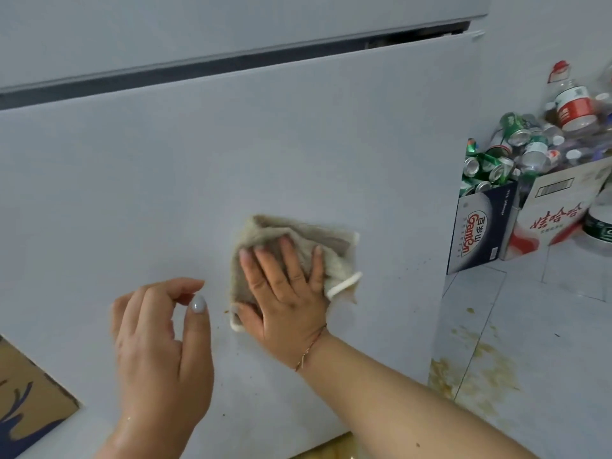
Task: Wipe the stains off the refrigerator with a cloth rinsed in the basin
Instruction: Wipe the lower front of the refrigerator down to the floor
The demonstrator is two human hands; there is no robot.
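The pale grey refrigerator door point(165, 180) fills most of the view, with a dark gap between its upper and lower doors. My right hand point(284, 289) presses a folded beige cloth point(334, 250) flat against the lower door, fingers straight and spread. My left hand point(159, 342) hovers to the left of the cloth with fingers loosely curled and holds nothing. Small brown specks point(227, 311) mark the door just left of the cloth's lower edge. No basin is in view.
Right of the fridge stand cardboard boxes point(480, 230) heaped with crushed cans and plastic bottles point(530, 150). The tiled floor point(546, 326) has yellow-brown stains point(477, 369) near the fridge corner. A brown cardboard piece point(29, 402) shows at the lower left.
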